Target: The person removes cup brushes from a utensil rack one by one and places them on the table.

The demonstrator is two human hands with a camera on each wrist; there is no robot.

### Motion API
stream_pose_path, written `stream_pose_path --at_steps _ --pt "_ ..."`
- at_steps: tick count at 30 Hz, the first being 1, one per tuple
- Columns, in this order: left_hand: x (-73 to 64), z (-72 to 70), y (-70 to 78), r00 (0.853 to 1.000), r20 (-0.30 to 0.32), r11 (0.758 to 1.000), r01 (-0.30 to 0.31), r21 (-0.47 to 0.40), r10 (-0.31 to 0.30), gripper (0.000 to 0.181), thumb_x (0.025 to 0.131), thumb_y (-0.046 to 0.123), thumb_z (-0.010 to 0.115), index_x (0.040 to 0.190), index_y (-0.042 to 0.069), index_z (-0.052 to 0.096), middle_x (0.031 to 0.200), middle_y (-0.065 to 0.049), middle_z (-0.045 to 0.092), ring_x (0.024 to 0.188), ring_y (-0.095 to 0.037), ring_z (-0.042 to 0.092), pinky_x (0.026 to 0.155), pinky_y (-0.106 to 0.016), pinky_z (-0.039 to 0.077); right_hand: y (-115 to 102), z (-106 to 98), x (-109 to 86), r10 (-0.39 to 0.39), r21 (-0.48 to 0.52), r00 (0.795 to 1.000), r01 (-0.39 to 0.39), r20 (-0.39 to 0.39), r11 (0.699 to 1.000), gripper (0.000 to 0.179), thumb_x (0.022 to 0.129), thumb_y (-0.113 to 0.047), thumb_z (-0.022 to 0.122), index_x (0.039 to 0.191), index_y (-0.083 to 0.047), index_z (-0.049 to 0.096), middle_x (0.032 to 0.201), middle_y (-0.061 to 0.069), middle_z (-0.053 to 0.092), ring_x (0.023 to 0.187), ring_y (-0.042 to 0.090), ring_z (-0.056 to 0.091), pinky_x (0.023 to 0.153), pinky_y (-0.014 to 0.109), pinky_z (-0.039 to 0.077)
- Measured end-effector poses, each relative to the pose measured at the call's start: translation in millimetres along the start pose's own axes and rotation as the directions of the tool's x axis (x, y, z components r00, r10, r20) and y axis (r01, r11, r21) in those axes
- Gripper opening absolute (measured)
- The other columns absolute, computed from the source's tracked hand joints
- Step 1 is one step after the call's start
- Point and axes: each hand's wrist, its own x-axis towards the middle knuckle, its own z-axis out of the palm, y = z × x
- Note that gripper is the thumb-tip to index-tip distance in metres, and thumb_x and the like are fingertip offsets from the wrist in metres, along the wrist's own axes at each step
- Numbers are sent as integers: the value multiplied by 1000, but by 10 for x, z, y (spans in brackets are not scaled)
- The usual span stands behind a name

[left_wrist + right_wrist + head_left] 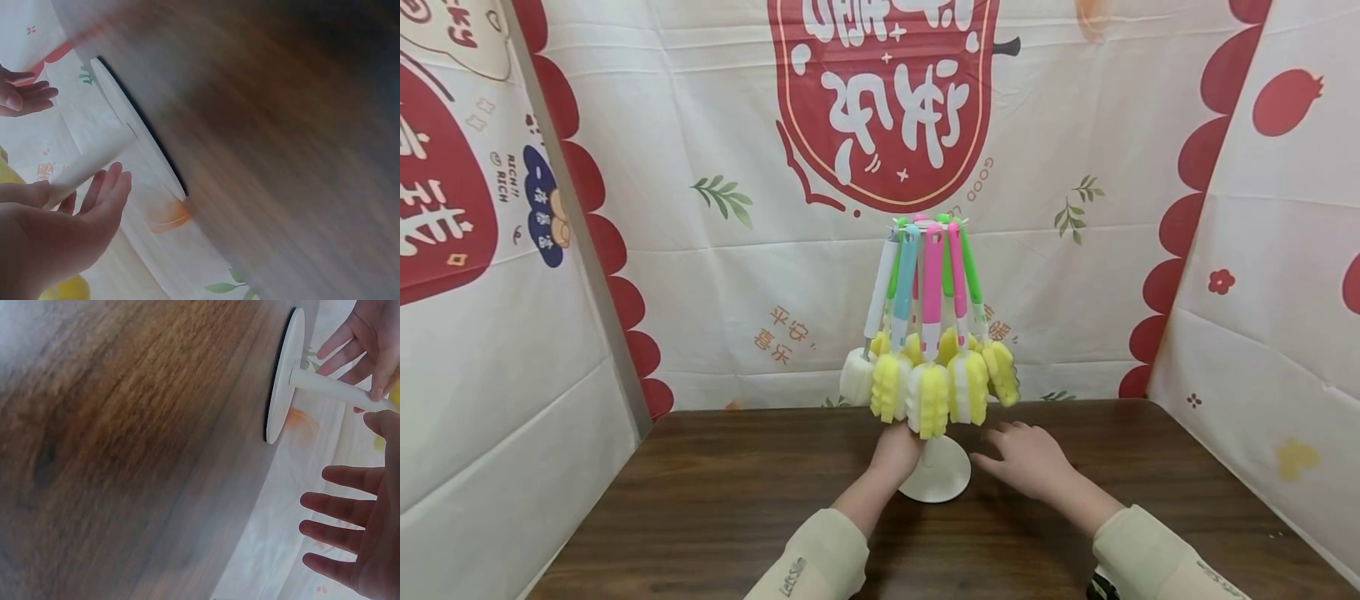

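Note:
A white stand, its round base (pixel 942 473) over the brown table, carries several sponge cup brushes (pixel 931 333) hanging from its top. Their handles are pink, green, blue and white, with yellow and white sponge heads. My left hand (pixel 897 454) holds the stand's white pole (pixel 94 161) low down, below the sponges; thumb and fingers lie on either side of it in the left wrist view. To the right of the pole, my right hand (pixel 1026 458) has its fingers spread and holds nothing, its thumb toward the pole. The sponge heads hide the pole's upper part in the head view.
The dark wood-grain table (pixel 737 500) runs back to a printed white cloth (pixel 700 292). Similar cloth walls (pixel 1285 250) stand at both sides. A small dark object (pixel 1102 586) shows at the front edge by the right sleeve.

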Motion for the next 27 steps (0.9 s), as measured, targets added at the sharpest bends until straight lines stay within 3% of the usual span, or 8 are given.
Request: stream_pose_path --at_steps 6,9,17,21,27 --pt "-38 -81 -66 997 53 998 56 -22 -55 22 96 23 60 117 16 63 105 -2 68 89 -16 62 72 -34 51 -51 -10 16 1 -2 1000 -1 5 1000 39 90 -48 62 105 -12 72 102 5 69 94 31 63 75 51 50" --pt "-63 -130 -71 994 90 998 56 -20 -54 28 95 23 58 122 17 62 108 -2 68 90 -17 62 73 -35 50 -73 -13 15 -2 9 1000 2 -1 1000 37 90 -47 63 103 -14 72 101 3 69 93 30 64 75 50 50" --pt "-139 -277 -56 989 128 994 82 -76 -72 32 92 21 60 123 16 65 104 -1 69 86 -15 62 69 -34 50 -117 -53 -10 -48 20 999 49 -20 999 37 89 -48 63 102 -15 72 98 1 68 91 27 63 73 47 51" --pt "-189 -347 -23 988 139 997 66 -40 -60 29 92 20 60 120 18 66 98 4 68 80 -11 59 65 -31 48 -146 -96 -19 -68 24 997 68 -21 997 39 89 -50 63 103 -14 72 100 1 68 94 26 63 74 47 51" --pt "-289 -423 56 987 143 998 68 15 -70 23 93 22 57 112 17 68 101 4 68 87 -15 63 67 -32 50 -209 -173 -57 -109 21 994 110 -23 994 38 90 -50 63 104 -16 72 98 -3 67 93 22 62 73 44 51"
